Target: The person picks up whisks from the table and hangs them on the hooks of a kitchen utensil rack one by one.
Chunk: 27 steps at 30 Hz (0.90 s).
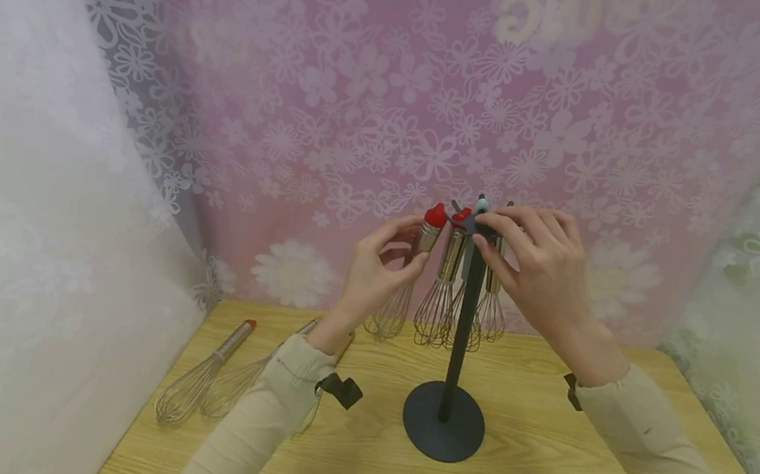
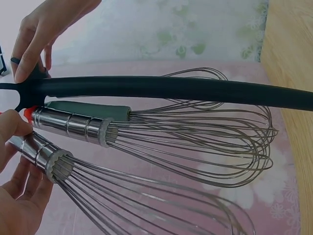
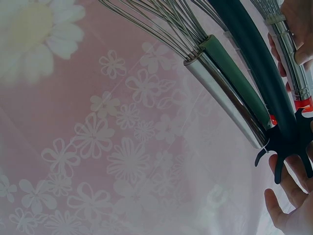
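Note:
My left hand holds a steel whisk with a red end cap by its handle, wires hanging down. The cap is close to the hooked top of a black stand; whether it touches a hook I cannot tell. At that top, my right hand grips the hooks with thumb and fingers. Another red-capped whisk hangs beside the pole. Behind it hang a green-handled whisk and one with a plain steel handle.
On the left of the wooden table lies a red-ended whisk. Another whisk lies next to it, partly covered by my left sleeve. The stand's round base rests on the table. A pink flowered backdrop stands behind.

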### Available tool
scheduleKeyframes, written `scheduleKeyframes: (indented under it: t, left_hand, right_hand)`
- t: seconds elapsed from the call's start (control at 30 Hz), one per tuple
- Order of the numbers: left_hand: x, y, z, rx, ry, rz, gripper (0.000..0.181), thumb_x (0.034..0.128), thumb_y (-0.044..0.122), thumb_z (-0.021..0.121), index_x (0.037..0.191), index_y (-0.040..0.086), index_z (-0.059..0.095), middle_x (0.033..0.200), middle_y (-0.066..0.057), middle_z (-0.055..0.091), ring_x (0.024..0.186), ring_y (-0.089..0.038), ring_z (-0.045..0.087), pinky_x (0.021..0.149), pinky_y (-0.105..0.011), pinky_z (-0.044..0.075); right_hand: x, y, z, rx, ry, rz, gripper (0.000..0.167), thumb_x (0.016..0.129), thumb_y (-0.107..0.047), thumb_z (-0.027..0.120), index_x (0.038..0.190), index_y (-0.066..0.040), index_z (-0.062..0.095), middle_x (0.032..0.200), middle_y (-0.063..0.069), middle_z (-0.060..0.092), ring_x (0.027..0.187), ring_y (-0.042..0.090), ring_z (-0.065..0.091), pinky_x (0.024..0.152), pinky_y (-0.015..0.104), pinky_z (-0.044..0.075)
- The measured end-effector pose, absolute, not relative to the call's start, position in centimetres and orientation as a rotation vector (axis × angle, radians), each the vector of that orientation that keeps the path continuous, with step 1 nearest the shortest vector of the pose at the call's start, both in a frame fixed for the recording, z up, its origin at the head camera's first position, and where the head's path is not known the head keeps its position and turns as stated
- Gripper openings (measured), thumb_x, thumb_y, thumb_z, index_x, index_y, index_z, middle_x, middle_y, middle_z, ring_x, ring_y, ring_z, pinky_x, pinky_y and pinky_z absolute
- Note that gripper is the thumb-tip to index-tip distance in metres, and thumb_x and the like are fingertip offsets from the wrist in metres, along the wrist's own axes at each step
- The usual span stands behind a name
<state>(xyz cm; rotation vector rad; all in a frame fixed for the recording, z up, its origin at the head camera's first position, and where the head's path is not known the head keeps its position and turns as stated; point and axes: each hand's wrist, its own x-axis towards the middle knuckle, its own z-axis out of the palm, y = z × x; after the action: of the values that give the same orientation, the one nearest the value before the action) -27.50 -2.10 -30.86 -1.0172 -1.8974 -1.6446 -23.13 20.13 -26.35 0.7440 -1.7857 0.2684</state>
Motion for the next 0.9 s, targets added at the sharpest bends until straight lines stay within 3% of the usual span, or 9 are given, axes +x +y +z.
scheduleKeyframes:
  t: [0.53, 0.9]
  left_hand:
    - [-27.32, -2.46, -30.40, -1.010, -1.934, -1.607, 0.046, 0.0879, -0.005, 0.071, 0.133, 0.000, 0.064, 0.121, -0.019, 0.066, 0.105, -0.030, 0.066, 0.090, -0.031, 0.059]
    - [-27.25, -2.52, -30.27, -1.041, -1.917, -1.601, 0.044, 0.0890, -0.004, 0.072, 0.132, 0.001, 0.066, 0.116, -0.019, 0.068, 0.104, -0.030, 0.066, 0.090, -0.039, 0.060]
  right_hand:
    - [-23.07, 20.19, -26.22, 0.742, -1.814, 0.233, 0.041, 0.105, -0.039, 0.055, 0.111, -0.003, 0.073, 0.103, 0.018, 0.071, 0.091, 0.039, 0.064, 0.085, 0.054, 0.047]
    - [-23.06, 20.11, -26.17, 0.742, -1.812, 0.239, 0.038, 0.104, -0.037, 0.058, 0.110, -0.004, 0.074, 0.102, 0.017, 0.071, 0.089, 0.039, 0.063, 0.084, 0.054, 0.046]
